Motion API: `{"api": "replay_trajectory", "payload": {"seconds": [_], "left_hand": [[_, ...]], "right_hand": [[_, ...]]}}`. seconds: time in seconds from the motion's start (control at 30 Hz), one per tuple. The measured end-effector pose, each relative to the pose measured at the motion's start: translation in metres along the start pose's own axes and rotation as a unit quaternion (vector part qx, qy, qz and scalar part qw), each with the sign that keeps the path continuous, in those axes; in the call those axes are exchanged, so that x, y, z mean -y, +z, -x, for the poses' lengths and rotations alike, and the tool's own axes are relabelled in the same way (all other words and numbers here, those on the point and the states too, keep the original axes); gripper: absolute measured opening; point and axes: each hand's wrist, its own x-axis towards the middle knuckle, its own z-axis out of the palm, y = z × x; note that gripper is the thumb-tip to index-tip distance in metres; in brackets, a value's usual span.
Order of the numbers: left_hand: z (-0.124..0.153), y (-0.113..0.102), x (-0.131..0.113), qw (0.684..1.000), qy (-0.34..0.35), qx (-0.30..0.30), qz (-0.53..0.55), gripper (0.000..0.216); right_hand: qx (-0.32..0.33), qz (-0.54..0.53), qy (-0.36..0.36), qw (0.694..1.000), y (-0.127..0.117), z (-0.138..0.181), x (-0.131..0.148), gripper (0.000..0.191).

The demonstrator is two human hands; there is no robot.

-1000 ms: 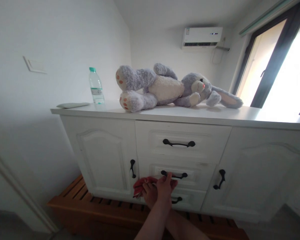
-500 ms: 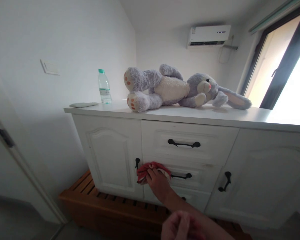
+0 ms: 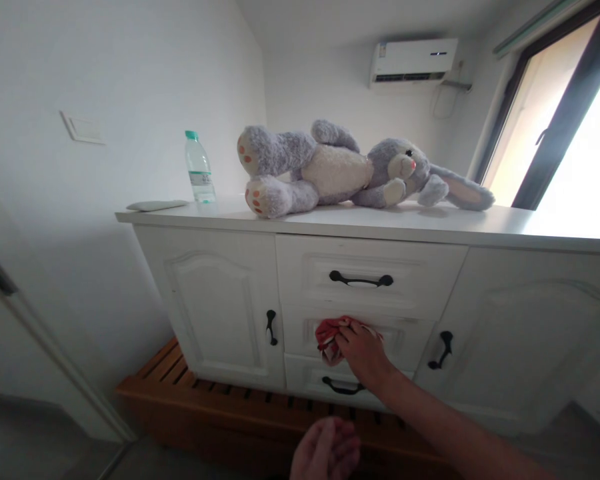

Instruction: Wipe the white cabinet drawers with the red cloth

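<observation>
- Daylight enters through the window (image 3: 575, 127) at upper right, which is blown out to white glare.
- The cabinet top (image 3: 430, 227) gleams near it; the cabinet front and floor at lower left lie in soft shadow.
- Straight edges bow toward the frame borders.
- The near hand (image 3: 325, 453) at bottom centre is blurred.

- The right hand (image 3: 363, 352) is bare: no glove, no ring or band that I can make out.
- Its forearm is bare too, uncovered all the way to the bottom right corner of the view, with no sleeve and no watch or strap at the wrist.
- The left hand (image 3: 326, 451) is also bare, blurred at the bottom edge, so finer detail cannot be told.
</observation>
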Motion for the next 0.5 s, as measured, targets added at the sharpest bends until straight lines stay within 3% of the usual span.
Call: {"api": "replay_trajectory", "payload": {"seconds": [0.13,0.27,0.37,0.5], "left_hand": [[-0.028,0.036,-0.030,0.996,0.046,-0.007,0.083,0.013],[-0.056,0.064,-0.048,0.997,0.012,-0.021,0.068,0.023],[-0.071,0.075,-0.053,0.998,-0.009,-0.008,0.064,0.033],[-0.078,0.082,-0.056,0.997,-0.009,0.023,0.072,0.038]], "right_hand": [[-0.019,-0.006,0.042,0.999,-0.010,0.043,-0.041,0.028],[-0.052,0.017,0.067,0.996,-0.007,0.094,-0.079,0.041],[-0.063,0.037,0.054,0.996,0.013,0.122,-0.088,0.046],[-0.095,0.059,0.023,0.993,0.054,0.137,-0.076,0.045]]}}
